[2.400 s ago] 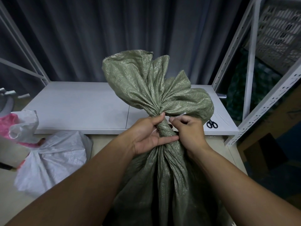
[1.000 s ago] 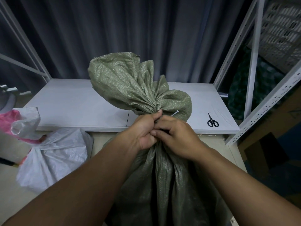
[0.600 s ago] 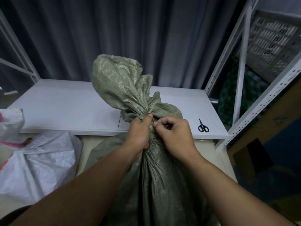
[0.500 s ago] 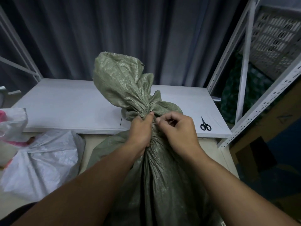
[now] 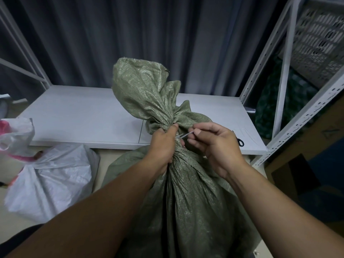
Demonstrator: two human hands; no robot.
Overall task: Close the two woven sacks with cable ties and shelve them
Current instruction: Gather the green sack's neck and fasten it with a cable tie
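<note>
The green sack (image 5: 186,202) stands upright on the floor in front of the low shelf board (image 5: 83,116), its mouth gathered into a twisted neck with the loose top flaring above. The left hand (image 5: 162,146) is clenched round that neck, holding the twist in. Half a second ago the right hand (image 5: 216,146) was bunched hard against the neck beside the left and no tie showed. Now it has drawn off to the right, and a short stretch of white cable tie (image 5: 185,135) runs taut from the neck to its grip, pinched between thumb and forefinger. That suggests the tail is through the head and the cinching has begun. The loop itself is hidden behind the left thumb, so I cannot tell how tight it sits. This sack looks close to being closed: more pull, then probably a trim, since the scissors (image 5: 240,142) lie on the shelf board, half hidden behind the right wrist. The risk is the left grip easing before the tie bites, which would let the woven cloth spring open. The white sack (image 5: 52,175) sits on the floor to the left, gathered at the top, but whether it is tied cannot be made out. Neither sack is on the shelf yet.
</note>
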